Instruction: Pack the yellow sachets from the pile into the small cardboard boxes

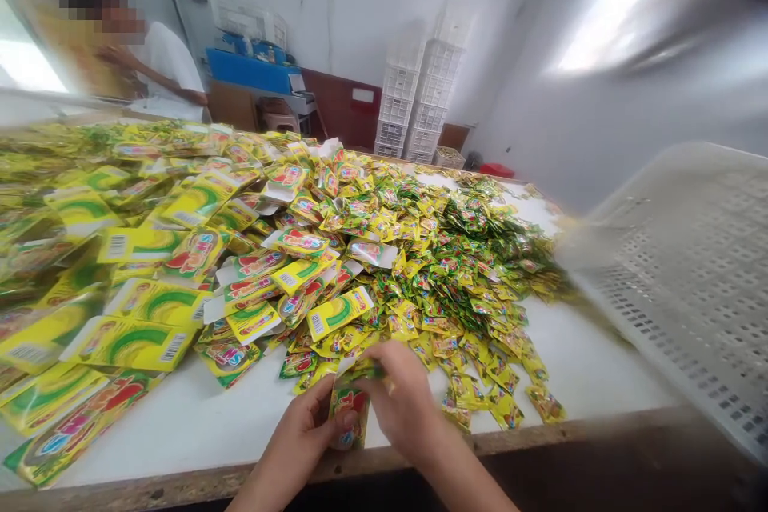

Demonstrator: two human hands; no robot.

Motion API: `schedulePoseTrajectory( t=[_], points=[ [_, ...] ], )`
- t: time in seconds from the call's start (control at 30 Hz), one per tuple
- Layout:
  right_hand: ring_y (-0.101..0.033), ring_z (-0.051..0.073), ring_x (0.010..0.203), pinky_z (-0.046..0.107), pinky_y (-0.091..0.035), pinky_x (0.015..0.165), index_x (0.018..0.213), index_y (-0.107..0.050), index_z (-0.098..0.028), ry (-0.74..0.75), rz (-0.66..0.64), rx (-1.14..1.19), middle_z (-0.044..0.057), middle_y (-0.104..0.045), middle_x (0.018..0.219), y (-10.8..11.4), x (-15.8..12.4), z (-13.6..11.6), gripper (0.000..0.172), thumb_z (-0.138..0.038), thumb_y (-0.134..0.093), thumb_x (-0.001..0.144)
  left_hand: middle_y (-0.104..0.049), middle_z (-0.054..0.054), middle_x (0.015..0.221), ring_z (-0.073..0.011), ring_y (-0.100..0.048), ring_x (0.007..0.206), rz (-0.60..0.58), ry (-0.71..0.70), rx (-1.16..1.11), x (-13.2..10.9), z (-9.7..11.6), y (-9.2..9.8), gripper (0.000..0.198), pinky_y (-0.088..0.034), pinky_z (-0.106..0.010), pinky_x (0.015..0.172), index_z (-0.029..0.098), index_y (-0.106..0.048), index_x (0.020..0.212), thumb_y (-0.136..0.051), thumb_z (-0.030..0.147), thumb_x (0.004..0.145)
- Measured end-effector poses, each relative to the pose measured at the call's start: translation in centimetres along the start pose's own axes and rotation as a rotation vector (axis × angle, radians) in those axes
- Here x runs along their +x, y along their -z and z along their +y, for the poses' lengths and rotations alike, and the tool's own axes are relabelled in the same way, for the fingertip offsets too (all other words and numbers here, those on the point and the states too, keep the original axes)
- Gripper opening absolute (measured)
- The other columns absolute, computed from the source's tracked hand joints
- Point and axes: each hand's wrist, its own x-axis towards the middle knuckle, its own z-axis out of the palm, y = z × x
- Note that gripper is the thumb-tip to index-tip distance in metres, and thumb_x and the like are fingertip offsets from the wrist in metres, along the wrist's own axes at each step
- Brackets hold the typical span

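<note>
My left hand [303, 436] grips a small yellow-green carton [348, 416] upright at the near edge of the white table [198, 424]. Over the carton's open top, my right hand [402, 400] has its fingers closed on a few small sachets [363, 370]. Just beyond my hands lies a big heap of small yellow and green sachets [462, 272]. To the left, many yellow-green cartons [144, 340] lie flat and piled.
A white perforated plastic crate [690, 280] stands at the right edge of the table. A person in a white top [162, 68] stands at the far left. Stacked white crates [420, 104] and a blue bench [252, 68] line the back wall.
</note>
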Motion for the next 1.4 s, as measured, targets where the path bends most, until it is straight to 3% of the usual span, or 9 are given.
schedulePoseTrajectory(
  t=[0.37, 0.47, 0.6, 0.77, 0.9, 1.03, 1.17, 1.3, 1.4],
  points=[
    [-0.061, 0.02, 0.085, 0.026, -0.042, 0.072, 0.099, -0.063, -0.025, -0.005, -0.483, -0.276, 0.003, -0.066, 0.091, 3.6, 1.7, -3.1, 0.02, -0.012, -0.059, 0.084, -0.07, -0.003, 0.1, -0.0238, -0.062, 0.102, -0.067, -0.012, -0.087, 0.0, 0.2, -0.4, 0.025, -0.048, -0.032, 0.089, 0.022, -0.068, 0.103, -0.072, 0.032, 0.08],
    [-0.061, 0.019, 0.082, 0.025, -0.042, 0.07, 0.113, -0.059, -0.024, -0.016, -0.484, -0.29, 0.003, -0.066, 0.089, 3.8, 1.8, -3.2, 0.026, -0.014, -0.057, 0.09, -0.07, -0.003, 0.095, -0.0237, -0.062, 0.096, -0.073, 0.023, -0.111, -0.3, 0.5, -0.4, 0.023, -0.048, -0.035, 0.088, 0.021, -0.068, 0.099, -0.07, 0.035, 0.081],
    [-0.055, 0.02, 0.095, 0.028, -0.043, 0.079, 0.09, -0.067, -0.022, 0.104, -0.446, -0.33, 0.005, -0.064, 0.096, 3.0, 1.7, -2.5, 0.007, -0.018, -0.062, 0.09, -0.067, -0.002, 0.085, -0.0228, -0.061, 0.088, 0.024, -0.009, -0.012, -0.5, 0.8, -0.5, 0.024, -0.05, -0.032, 0.08, 0.019, -0.069, 0.095, -0.072, 0.036, 0.079],
    [-0.044, 0.028, 0.119, 0.038, -0.041, 0.093, 0.069, -0.066, -0.02, 0.196, -0.476, -0.37, 0.006, -0.059, 0.114, 2.1, 1.1, -1.3, 0.017, -0.026, -0.071, 0.084, -0.07, -0.003, 0.099, -0.025, -0.06, 0.098, 0.018, -0.055, 0.068, -0.4, 1.0, -0.6, 0.035, -0.049, -0.033, 0.087, 0.022, -0.068, 0.113, -0.072, 0.034, 0.08],
    [-0.047, 0.027, 0.118, 0.041, -0.04, 0.097, 0.083, -0.07, -0.023, 0.147, -0.318, -0.156, 0.005, -0.061, 0.117, 1.6, 0.1, -0.6, 0.003, -0.02, -0.07, 0.084, -0.071, -0.004, 0.107, -0.0258, -0.061, 0.103, 0.026, -0.061, 0.103, -0.3, 0.8, -0.5, 0.037, -0.046, -0.036, 0.096, 0.023, -0.068, 0.115, -0.072, 0.033, 0.08],
    [-0.06, 0.019, 0.083, 0.03, -0.05, 0.071, 0.097, -0.066, -0.022, -0.263, 0.019, 0.273, 0.005, -0.065, 0.091, 0.8, -1.6, 1.0, 0.011, -0.026, -0.065, 0.086, -0.07, -0.006, 0.12, -0.0283, -0.059, 0.114, 0.046, 0.013, 0.038, -0.7, 0.4, -0.3, 0.041, -0.043, -0.038, 0.101, 0.023, -0.067, 0.119, -0.068, 0.04, 0.082],
    [-0.052, 0.011, 0.054, 0.019, -0.038, 0.044, 0.087, -0.064, -0.018, -0.626, -0.088, 0.823, -0.002, -0.058, 0.067, -0.5, -3.2, 2.5, 0.027, -0.033, -0.079, 0.072, -0.068, -0.006, 0.125, -0.0276, -0.052, 0.126, 0.154, 0.198, -0.167, -1.0, 1.3, 0.1, 0.04, -0.037, -0.039, 0.108, 0.02, -0.07, 0.115, -0.058, 0.046, 0.088],
    [-0.047, 0.006, 0.048, 0.018, -0.037, 0.044, 0.089, -0.067, -0.016, -0.661, -0.189, 1.105, -0.001, -0.059, 0.069, -0.9, -3.0, 2.4, 0.029, -0.034, -0.081, 0.071, -0.07, -0.006, 0.121, -0.027, -0.058, 0.117, -0.048, 0.283, -0.346, -0.6, 2.7, 0.5, 0.035, -0.04, -0.038, 0.102, 0.022, -0.068, 0.118, -0.064, 0.031, 0.084],
    [-0.048, 0.006, 0.048, 0.021, -0.043, 0.047, 0.092, -0.071, -0.013, -0.62, -0.278, 1.165, 0.002, -0.061, 0.075, -0.2, -2.5, 2.5, 0.031, -0.036, -0.08, 0.073, -0.072, -0.005, 0.111, -0.0269, -0.061, 0.109, -0.028, 0.309, -0.409, -0.3, 2.8, 0.5, 0.033, -0.042, -0.038, 0.097, 0.023, -0.069, 0.111, -0.064, 0.023, 0.078]
  ],
)
